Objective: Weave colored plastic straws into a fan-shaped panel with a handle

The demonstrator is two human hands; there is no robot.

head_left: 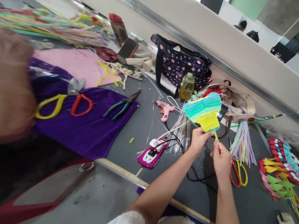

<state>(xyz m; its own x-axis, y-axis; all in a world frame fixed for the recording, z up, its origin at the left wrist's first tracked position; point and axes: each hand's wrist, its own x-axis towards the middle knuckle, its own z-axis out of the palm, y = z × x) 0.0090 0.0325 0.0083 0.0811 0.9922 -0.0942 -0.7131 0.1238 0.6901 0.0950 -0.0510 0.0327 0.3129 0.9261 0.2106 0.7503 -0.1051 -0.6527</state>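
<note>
A flat, fan-shaped piece (203, 107) in turquoise and yellow bands, seemingly built of fuzzy craft stems, is held up above the table. My left hand (198, 140) grips its lower yellow edge between thumb and fingers. Just right of it, my right hand (221, 155) pinches the thin twisted yellow stem (216, 136) that hangs from the piece. Below my right hand lie scissors (238, 174) with red and yellow handles. Behind the fan piece are a bundle of clear sticks (181, 133) and a pink glue gun (165, 109).
A purple power strip (151, 154) with cables sits left of my arms. Pliers (122, 105) and larger scissors (74, 93) rest on purple cloth (93, 133). A dark patterned bag (182, 62) and a jar (187, 87) stand behind. Another person's arm (15, 87) is at left.
</note>
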